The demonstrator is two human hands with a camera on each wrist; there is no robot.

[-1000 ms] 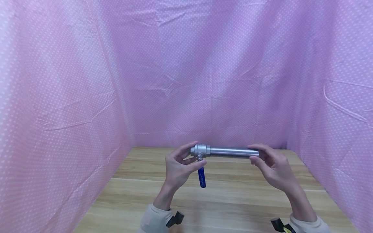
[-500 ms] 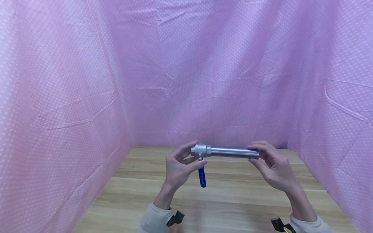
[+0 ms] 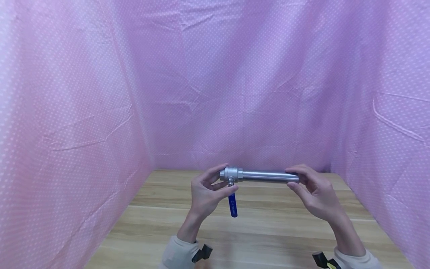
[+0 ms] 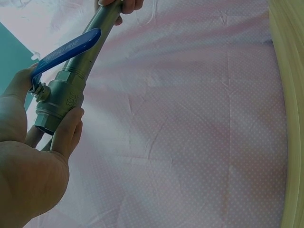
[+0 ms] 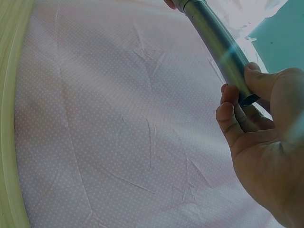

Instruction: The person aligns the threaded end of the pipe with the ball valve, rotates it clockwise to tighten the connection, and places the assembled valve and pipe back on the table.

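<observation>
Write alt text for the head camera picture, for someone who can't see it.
A person's left hand holds a silver valve with a blue lever, while the right hand pinches the free end of a metal pipe extending from it, above a wooden table. Pink dotted fabric hangs behind and on both sides.

Pink-lilac cloth (image 3: 235, 82) covered in small white polka dots, paler at the left. The tabletop (image 3: 255, 224) is light yellowish wood with darker brown grain streaks. The ball valve (image 3: 231, 173) is silver-grey; its lever handle (image 3: 233, 205) is deep blue with paler lettering. The pipe (image 3: 267, 176) is shiny silver with bright lengthwise streaks. The sleeves (image 3: 178, 251) are off-white beige, the wrist mounts (image 3: 202, 253) black. The left wrist view shows a plain teal surface (image 4: 13, 57).
</observation>
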